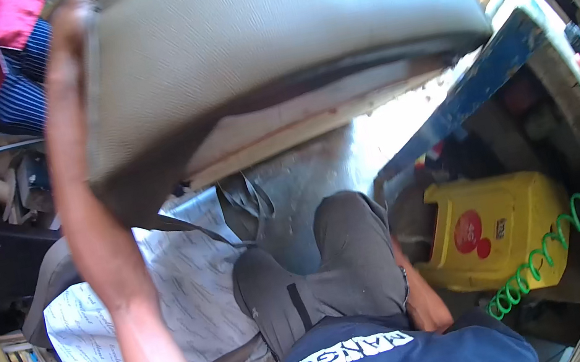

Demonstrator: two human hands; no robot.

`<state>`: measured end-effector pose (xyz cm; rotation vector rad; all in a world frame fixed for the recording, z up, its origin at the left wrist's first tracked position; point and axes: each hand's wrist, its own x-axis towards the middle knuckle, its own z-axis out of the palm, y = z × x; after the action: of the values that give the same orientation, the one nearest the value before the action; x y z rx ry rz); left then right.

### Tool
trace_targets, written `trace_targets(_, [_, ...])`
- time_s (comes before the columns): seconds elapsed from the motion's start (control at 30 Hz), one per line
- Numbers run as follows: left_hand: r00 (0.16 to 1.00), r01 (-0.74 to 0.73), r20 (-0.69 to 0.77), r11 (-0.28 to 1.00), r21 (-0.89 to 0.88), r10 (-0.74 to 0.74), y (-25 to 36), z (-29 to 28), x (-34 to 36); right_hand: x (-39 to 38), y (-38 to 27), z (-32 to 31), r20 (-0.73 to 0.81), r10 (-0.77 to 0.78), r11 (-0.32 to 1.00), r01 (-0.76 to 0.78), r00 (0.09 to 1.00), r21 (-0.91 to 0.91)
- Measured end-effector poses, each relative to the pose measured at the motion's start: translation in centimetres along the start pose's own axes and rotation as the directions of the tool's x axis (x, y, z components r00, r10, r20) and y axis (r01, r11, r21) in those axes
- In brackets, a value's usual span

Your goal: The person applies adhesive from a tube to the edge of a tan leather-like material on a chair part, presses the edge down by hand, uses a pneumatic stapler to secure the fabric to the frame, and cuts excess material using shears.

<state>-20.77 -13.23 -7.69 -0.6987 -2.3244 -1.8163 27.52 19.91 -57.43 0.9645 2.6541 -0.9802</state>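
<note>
Left hand (78, 15) has a grip on the grey cushion (265, 38) at its far left corner, and the cushion stretches out to the right of that hand. The right hand is hidden behind the right leg (349, 232), so can't tell what it's doing. Nearer than the left hand, there's a gap between cushion edge and knees; a blue beam (471, 85) slants well off to its right. Yellow container (505, 232) sits right and nearer, contents unclear.

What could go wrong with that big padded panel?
The padded panel might tip or slip: only the left hand is seen at its edge, and the right hand is out of sight. The loose dark strip near the knees could snag if the panel shifts.
</note>
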Motion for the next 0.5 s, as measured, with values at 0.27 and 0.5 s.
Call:
trace_targets(0.27, [0.987,0.144,-0.028,0.937,-0.319,-0.161,1.8,1.7,1.1,2.0,0.9,0.6,-0.166,0.216,0.976,-0.213,0.962,0.038])
trace_targets(0.5, [0.988,0.112,-0.084,0.976,-0.186,-0.129,1.0,0.5,0.5,3.0,0.9,0.6,-0.182,0.229,0.973,-0.223,0.956,0.053])
